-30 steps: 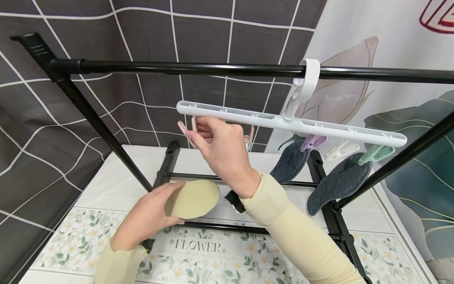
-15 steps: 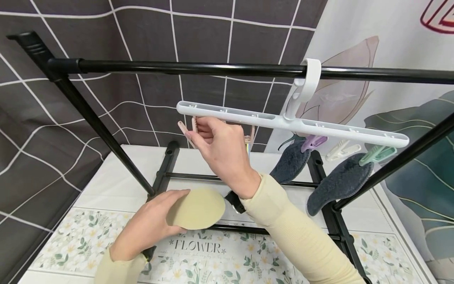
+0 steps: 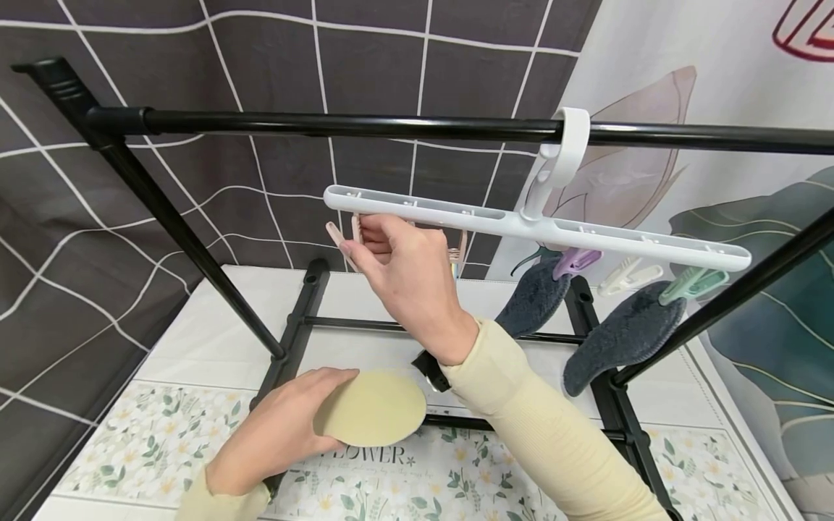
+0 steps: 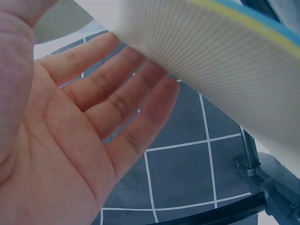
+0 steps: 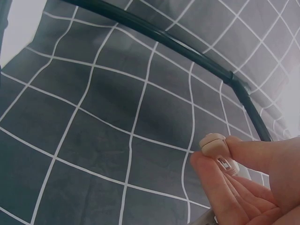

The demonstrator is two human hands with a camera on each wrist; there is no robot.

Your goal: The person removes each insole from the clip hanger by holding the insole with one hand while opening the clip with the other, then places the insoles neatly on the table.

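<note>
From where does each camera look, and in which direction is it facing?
Head: worn on the head, facing forward and down at the white hanger; left hand, right hand and sleeves show.
Left wrist: worn there, facing the pale pad; the left hand shows.
Right wrist: worn there, facing the pale pink clip; the right hand shows.
Shared: both wrist views show dark checked curtain and black rack bars.

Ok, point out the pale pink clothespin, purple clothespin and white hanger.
Pale pink clothespin (image 5: 215, 147): right wrist view, its rounded end.
Purple clothespin (image 3: 572, 262): head view, its body.
White hanger (image 3: 538, 229): head view, middle of its bar.
</note>
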